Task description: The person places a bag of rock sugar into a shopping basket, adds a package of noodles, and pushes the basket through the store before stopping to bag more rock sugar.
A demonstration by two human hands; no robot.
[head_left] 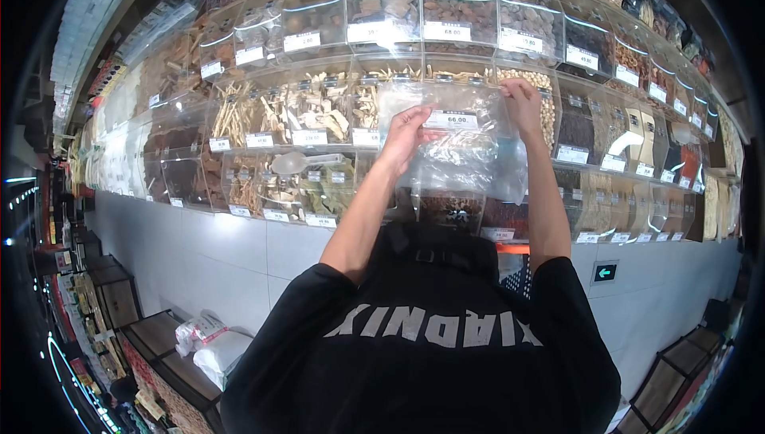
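Observation:
A clear plastic bag [458, 169] hangs crumpled in front of the middle bins, shiny with reflections. My left hand [408, 136] is closed on its left part, thumb and fingers pinched together beside a price label [452, 120] reading 66.00. At the upper right corner of the bag, my right hand [522, 101] has its fingers bent and closed at the edge. The fingertips there are small and partly hidden. Behind the right hand stands a bin of pale round pieces [547, 115]. Dried slices fill the bin [327, 107] to the left.
Tiered clear bins of dried goods curve around me, with price labels along their fronts. A clear scoop [307, 163] lies on a lower left bin. White bags [219, 354] sit on a low shelf behind left. An orange-red bar [513, 248] shows below the bins.

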